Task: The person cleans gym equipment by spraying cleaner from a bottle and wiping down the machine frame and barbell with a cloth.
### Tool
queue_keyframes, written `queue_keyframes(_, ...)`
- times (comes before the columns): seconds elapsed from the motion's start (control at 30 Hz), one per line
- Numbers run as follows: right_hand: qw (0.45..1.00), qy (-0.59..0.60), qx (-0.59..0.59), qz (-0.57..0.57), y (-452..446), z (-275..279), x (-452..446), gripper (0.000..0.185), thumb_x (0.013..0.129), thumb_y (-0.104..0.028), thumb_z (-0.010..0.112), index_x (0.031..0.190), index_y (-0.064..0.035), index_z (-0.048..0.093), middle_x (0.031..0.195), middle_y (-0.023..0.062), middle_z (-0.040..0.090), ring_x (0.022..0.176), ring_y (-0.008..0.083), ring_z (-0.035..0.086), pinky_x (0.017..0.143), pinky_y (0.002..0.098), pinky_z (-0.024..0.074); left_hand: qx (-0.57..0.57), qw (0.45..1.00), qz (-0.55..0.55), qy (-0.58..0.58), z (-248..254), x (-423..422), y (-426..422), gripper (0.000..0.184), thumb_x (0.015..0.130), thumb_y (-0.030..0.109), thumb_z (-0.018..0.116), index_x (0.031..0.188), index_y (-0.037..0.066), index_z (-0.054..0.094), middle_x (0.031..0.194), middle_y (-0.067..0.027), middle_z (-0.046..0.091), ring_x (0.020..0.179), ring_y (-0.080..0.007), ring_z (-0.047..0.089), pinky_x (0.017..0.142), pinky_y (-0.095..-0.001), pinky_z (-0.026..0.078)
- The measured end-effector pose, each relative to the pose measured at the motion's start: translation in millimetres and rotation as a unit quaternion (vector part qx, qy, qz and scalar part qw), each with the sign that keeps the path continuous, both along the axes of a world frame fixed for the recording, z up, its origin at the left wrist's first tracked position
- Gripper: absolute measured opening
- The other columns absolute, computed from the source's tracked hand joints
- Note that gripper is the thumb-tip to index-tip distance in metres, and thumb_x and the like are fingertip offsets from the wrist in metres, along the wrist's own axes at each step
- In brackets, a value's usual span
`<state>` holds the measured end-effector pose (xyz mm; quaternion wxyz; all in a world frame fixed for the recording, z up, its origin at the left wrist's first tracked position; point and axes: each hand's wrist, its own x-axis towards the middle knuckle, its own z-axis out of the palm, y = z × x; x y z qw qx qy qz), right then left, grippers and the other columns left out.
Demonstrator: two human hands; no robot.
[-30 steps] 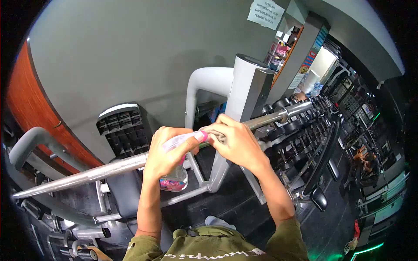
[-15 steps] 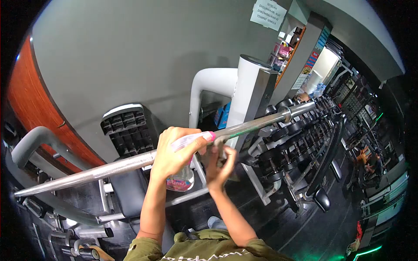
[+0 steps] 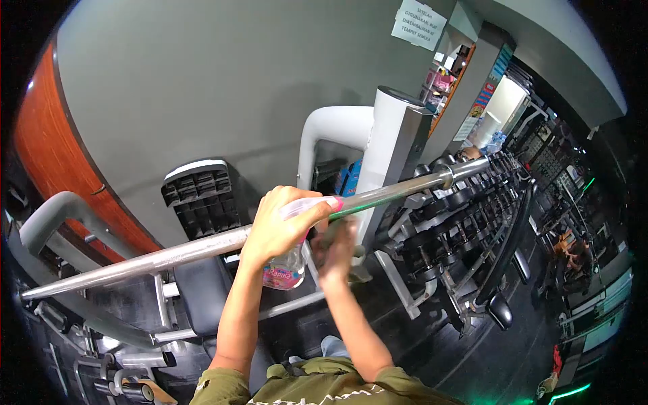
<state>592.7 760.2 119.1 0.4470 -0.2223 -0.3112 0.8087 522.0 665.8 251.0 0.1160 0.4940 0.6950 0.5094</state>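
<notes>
A bare metal barbell (image 3: 182, 256) runs slantwise across the view in front of me. My left hand (image 3: 280, 219) is closed around the neck of a clear spray bottle (image 3: 283, 275) with a pink nozzle and a "Rapika" label. That hand lies over the bar, and the bottle's body hangs below it. Just right of it, under the bar, my right hand (image 3: 336, 253) is smeared by motion. A greyish cloth (image 3: 362, 273) shows beside its palm, apparently held in it; the fingers' exact grip is blurred.
A white and black upright post (image 3: 391, 148) stands behind the bar. To the right is a rack of dumbbells (image 3: 445, 236). A black padded bench (image 3: 197, 293) sits below the bar at left, and a black step platform (image 3: 202, 196) leans against the grey wall.
My right hand has moved slightly down and turned, with the cloth now showing at its right side. My left hand and the spray bottle keep their place at the bar; the view has shifted slightly.
</notes>
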Motion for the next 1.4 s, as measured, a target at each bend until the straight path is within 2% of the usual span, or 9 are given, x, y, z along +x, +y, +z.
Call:
queue_keyframes(0.13,0.996,-0.012,0.027,0.079,-5.5,11.1,16.0,0.015,0.105,-0.033,0.050,0.114,-0.0211,0.054,0.087,-0.0049,0.056,0.064,0.0065,0.051,0.046,0.0175,0.0357,0.010,1.000,-0.004,0.002,-1.3,0.7,-2.3,0.053,0.088,0.050,0.056,0.066,0.003,0.068,0.052,-0.0072,0.051,0.049,-0.0179,0.049,0.054,-0.0341,0.039)
queue_keyframes(0.37,0.922,-0.149,0.238,-0.266,76.4,40.7,66.2,0.023,0.103,-0.028,0.057,0.118,-0.0104,0.057,0.097,0.0015,0.062,0.078,0.0120,0.061,0.054,0.0281,0.0434,-0.009,0.999,0.011,0.031,1.0,0.9,-4.0,0.053,0.088,0.053,0.059,0.064,0.007,0.070,0.050,-0.0074,0.058,0.050,-0.0231,0.059,0.060,-0.0361,0.047)
queue_keyframes(0.4,0.896,-0.192,0.305,-0.261,89.7,48.2,72.9,0.027,0.102,-0.026,0.057,0.121,-0.0056,0.059,0.100,0.0039,0.062,0.087,0.0165,0.063,0.063,0.0350,0.0495,-0.009,0.999,0.012,0.030,0.4,1.4,-4.6,0.053,0.088,0.053,0.059,0.064,0.007,0.070,0.050,-0.0074,0.058,0.050,-0.0231,0.059,0.060,-0.0361,0.047)
queue_keyframes(0.43,0.690,-0.263,0.549,-0.391,104.5,60.0,70.4,0.024,0.102,-0.018,0.057,0.119,-0.0018,0.065,0.099,0.0109,0.063,0.084,0.0246,0.065,0.069,0.0384,0.0506,-0.007,1.000,0.009,0.029,0.2,1.0,-4.6,0.053,0.088,0.053,0.059,0.064,0.007,0.069,0.050,-0.0075,0.058,0.050,-0.0231,0.059,0.059,-0.0363,0.047)
queue_keyframes(0.73,0.670,-0.347,0.651,-0.080,67.1,104.6,69.0,0.019,0.095,-0.019,0.062,0.107,-0.0092,0.073,0.097,0.0133,0.064,0.084,0.0325,0.069,0.075,0.0406,0.0542,-0.001,1.000,-0.018,0.011,-0.8,-0.6,-4.0,0.053,0.090,0.050,0.058,0.063,0.005,0.067,0.047,-0.0041,0.048,0.044,-0.0140,0.048,0.048,-0.0316,0.038)
queue_keyframes(0.87,0.512,-0.477,0.704,-0.125,125.8,122.8,82.4,0.018,0.093,-0.021,0.063,0.101,-0.0090,0.074,0.093,0.0116,0.065,0.081,0.0335,0.069,0.073,0.0436,0.0546,-0.007,1.000,-0.016,0.015,0.9,0.0,-7.4,0.054,0.090,0.050,0.058,0.063,0.004,0.068,0.047,-0.0045,0.049,0.044,-0.0143,0.049,0.048,-0.0317,0.037)
queue_keyframes(1.03,0.494,-0.488,0.716,-0.079,138.2,134.8,81.5,0.018,0.094,-0.019,0.061,0.099,-0.0078,0.075,0.090,0.0129,0.065,0.080,0.0337,0.069,0.073,0.0445,0.0544,0.004,1.000,-0.024,0.019,-2.2,-3.0,-5.7,0.054,0.090,0.049,0.058,0.064,0.004,0.068,0.049,-0.0056,0.052,0.045,-0.0157,0.051,0.048,-0.0321,0.038)
queue_keyframes(1.27,0.628,-0.355,0.692,0.025,97.7,121.4,78.4,0.016,0.092,-0.015,0.063,0.104,-0.0125,0.075,0.091,0.0099,0.065,0.078,0.0308,0.069,0.070,0.0408,0.0545,-0.010,0.999,-0.019,0.037,-1.8,-0.4,-8.2,0.051,0.088,0.049,0.061,0.065,0.005,0.068,0.053,-0.0089,0.056,0.049,-0.0238,0.056,0.052,-0.0357,0.042)
queue_keyframes(1.4,0.585,-0.438,0.640,-0.239,113.7,86.4,93.7,0.020,0.091,-0.011,0.066,0.110,-0.0139,0.072,0.099,0.0071,0.067,0.081,0.0323,0.068,0.070,0.0409,0.0542,0.024,0.996,-0.008,0.089,-6.9,4.0,-6.2,0.047,0.088,0.044,0.060,0.062,0.006,0.068,0.053,-0.0070,0.056,0.047,-0.0191,0.054,0.050,-0.0338,0.039)
